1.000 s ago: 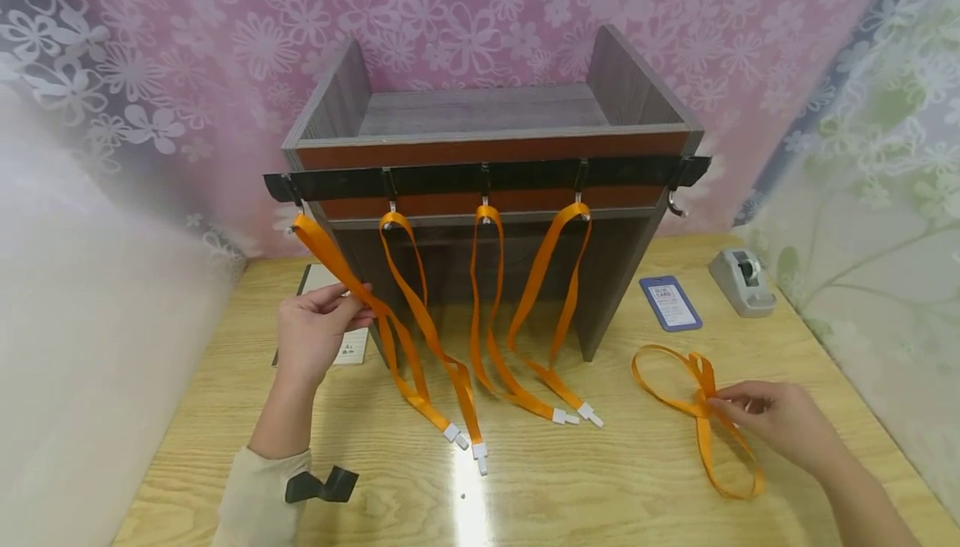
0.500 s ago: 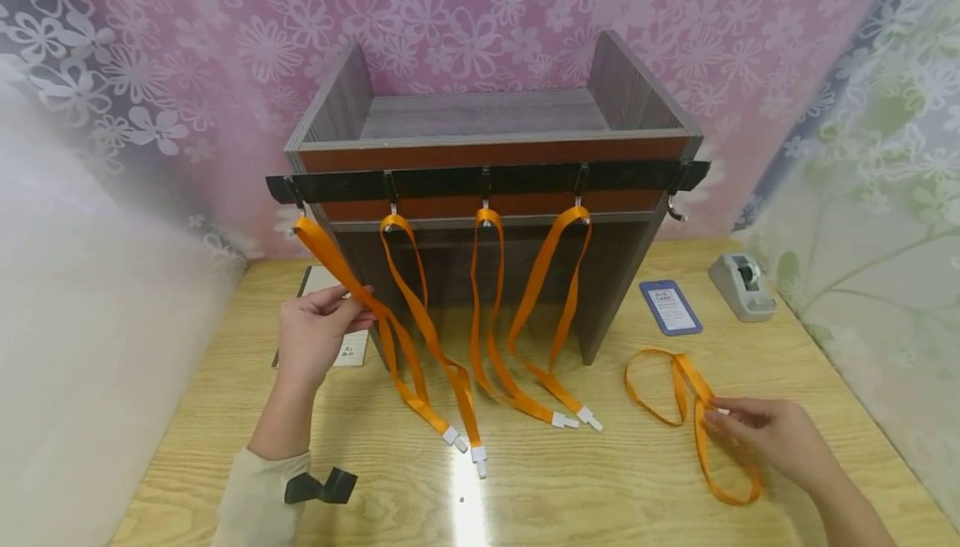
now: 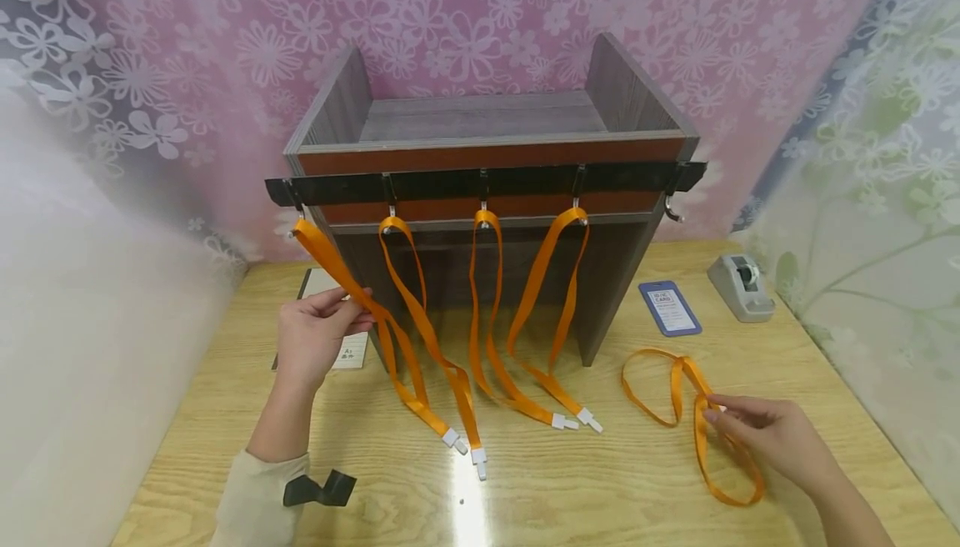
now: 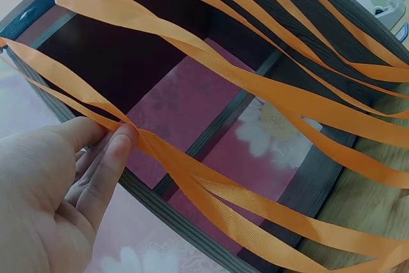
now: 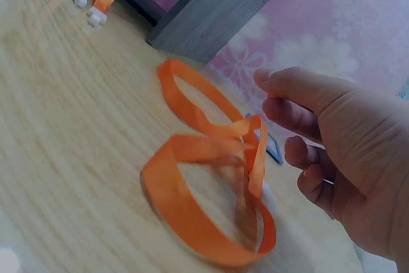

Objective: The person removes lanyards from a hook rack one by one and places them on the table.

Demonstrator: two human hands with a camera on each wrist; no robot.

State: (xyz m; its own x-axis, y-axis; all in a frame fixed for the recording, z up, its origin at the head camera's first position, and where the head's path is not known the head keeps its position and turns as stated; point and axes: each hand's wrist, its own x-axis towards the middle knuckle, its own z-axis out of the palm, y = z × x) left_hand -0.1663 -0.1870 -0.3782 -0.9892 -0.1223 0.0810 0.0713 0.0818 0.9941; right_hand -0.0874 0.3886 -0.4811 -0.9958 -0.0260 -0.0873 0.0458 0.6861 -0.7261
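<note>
My left hand point(image 3: 313, 334) pinches an orange lanyard point(image 3: 330, 259) between thumb and fingers partway down its strap. That strap hangs by its loop from the leftmost hook, and the left wrist view shows the pinch closely. My right hand point(image 3: 776, 439) is beside a loose orange lanyard point(image 3: 651, 355) on the table at the right. In the right wrist view the right hand's bent fingers point(image 5: 287, 110) are just apart from the looped strap point(image 5: 185, 202), with nothing between them. Three more orange lanyards point(image 3: 538, 272) hang from the middle hooks, their white clips point(image 3: 589, 420) on the table.
A grey wooden shelf unit point(image 3: 517, 117) stands against the wall, with a black hook strip point(image 3: 442, 184) across it. The rightmost hook point(image 3: 673, 209) is bare. A blue card holder point(image 3: 670, 308) and a tape dispenser point(image 3: 741, 287) lie right; white paper point(image 3: 351, 353) lies behind the left hand.
The lanyard at the right has loosened into wider loops, and my right hand's fingers have come away from it. My left hand has kept its pinch in the same place.
</note>
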